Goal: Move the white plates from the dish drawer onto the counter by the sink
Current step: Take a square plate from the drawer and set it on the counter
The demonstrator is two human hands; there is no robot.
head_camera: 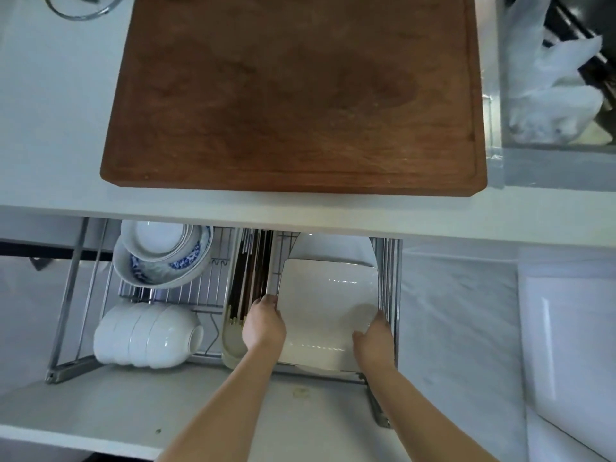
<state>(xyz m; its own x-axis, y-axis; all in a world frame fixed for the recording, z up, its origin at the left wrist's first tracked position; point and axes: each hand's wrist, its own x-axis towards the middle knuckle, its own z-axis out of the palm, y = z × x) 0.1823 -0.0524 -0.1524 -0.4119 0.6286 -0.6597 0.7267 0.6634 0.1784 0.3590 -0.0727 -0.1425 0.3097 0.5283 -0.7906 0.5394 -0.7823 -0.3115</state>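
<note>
A square white plate [328, 295] lies on top of a stack in the right part of the open dish drawer [388, 261]. A larger oval white plate [330, 246] shows beneath it at the back. My left hand [263, 323] grips the square plate's left edge. On the plate's near right corner, my right hand [373, 341] holds on with the thumb on top. The white counter [60, 111] runs above the drawer, and the sink [553, 78] is at the upper right.
A large wooden cutting board [293, 95] covers the counter's middle. In the drawer's wire rack sit blue-and-white bowls [163, 255], stacked white bowls [146, 335] and chopsticks [250, 275] in a tray. A plastic bag [553, 88] lies in the sink. A glass lid [83, 5] rests at top left.
</note>
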